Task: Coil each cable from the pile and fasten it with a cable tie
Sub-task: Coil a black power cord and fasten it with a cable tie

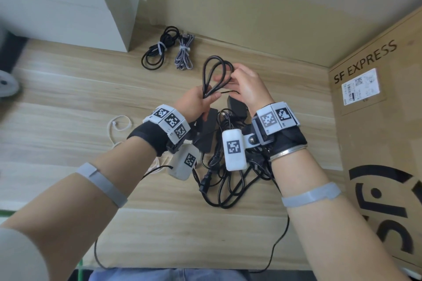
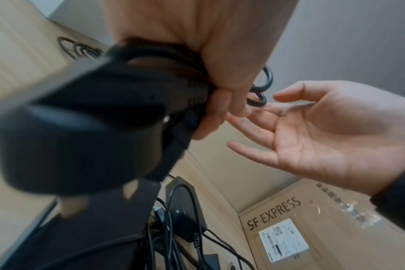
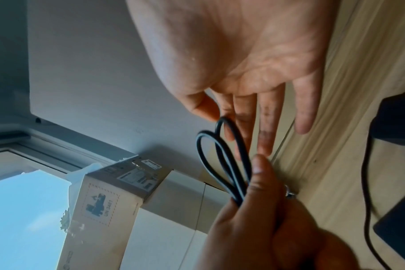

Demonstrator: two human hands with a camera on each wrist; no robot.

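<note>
Just above the pile, my left hand (image 1: 197,101) grips the lower end of a black cable (image 1: 214,75) folded into long loops. My right hand (image 1: 247,85) meets the loops' far end, fingers nearly straight, thumb and forefinger lightly pinching the cable (image 3: 221,153). In the left wrist view a blurred black power adapter (image 2: 81,118) hangs close under my left hand (image 2: 220,73), with my right hand (image 2: 324,137) beside the cable (image 2: 264,85). The pile of tangled black cables and adapters (image 1: 228,178) lies on the wooden table (image 1: 68,98) beneath both wrists.
Two tied coils lie at the back: a black one (image 1: 157,52) and a grey braided one (image 1: 183,57). A loose white cable (image 1: 118,125) lies left of the pile. A large SF Express carton (image 1: 376,121) walls the right side. A white cabinet (image 1: 68,2) stands back left.
</note>
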